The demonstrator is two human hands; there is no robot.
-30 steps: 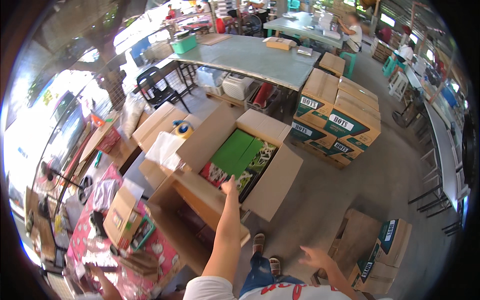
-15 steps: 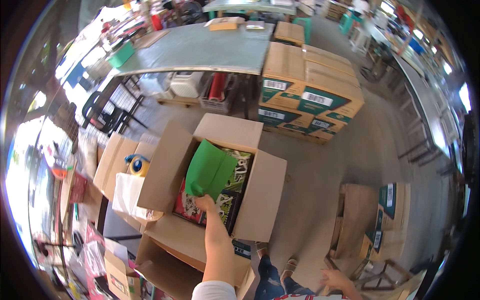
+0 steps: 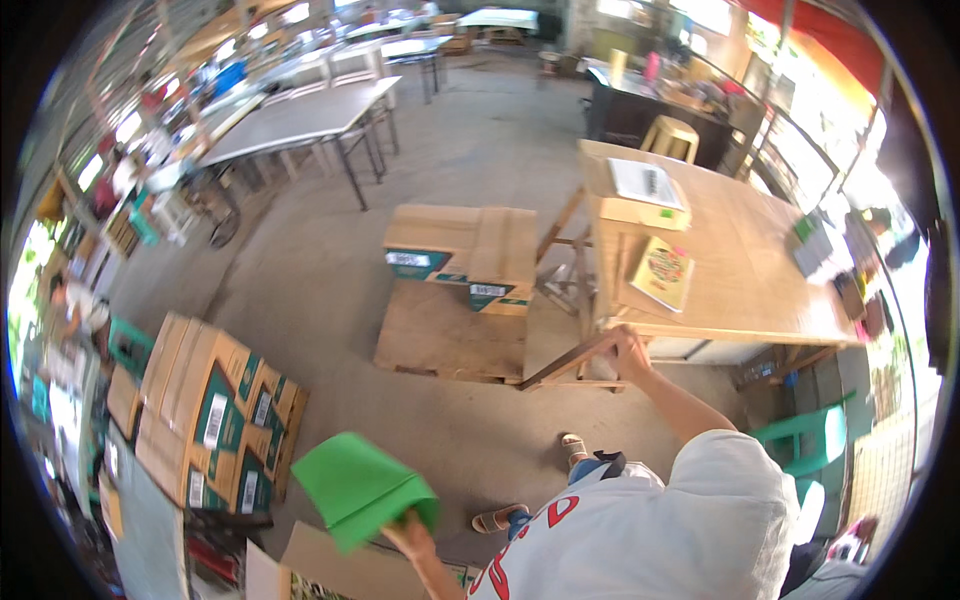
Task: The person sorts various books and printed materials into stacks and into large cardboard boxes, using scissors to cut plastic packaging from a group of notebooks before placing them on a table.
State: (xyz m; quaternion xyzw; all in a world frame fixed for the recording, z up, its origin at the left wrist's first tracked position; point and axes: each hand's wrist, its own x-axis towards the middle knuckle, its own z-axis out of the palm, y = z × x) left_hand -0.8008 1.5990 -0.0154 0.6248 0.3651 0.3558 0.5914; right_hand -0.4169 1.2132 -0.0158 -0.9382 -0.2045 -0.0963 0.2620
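- At the far left, brown and green taped cartons (image 3: 225,420) stand stacked on the floor.
- Along the bottom edge, left of centre, an open carton (image 3: 340,562) shows raised flaps and a sliver of patterned contents; most is cut off, so how full it is cannot be told.
- Just above that carton in the view, a folded green sheet (image 3: 360,490) is held up in the air.
- At the sheet's lower right edge, the left hand (image 3: 408,535) pinches it, fingers closed on it. Taking hold of the sheet looks done; it is not yet laid down anywhere, and the carton remains unclosed.
- Near the centre, more boxes (image 3: 430,235) sit on a wooden pallet (image 3: 440,330).
- Right of centre, the right hand (image 3: 627,352) is at the near corner of a wooden table (image 3: 740,260), fingers curled; whether they grip anything cannot be told.
- On that table, toward its left side, lies a yellow book (image 3: 662,272).
- Farther right, a green stool (image 3: 815,440) stands near the table.
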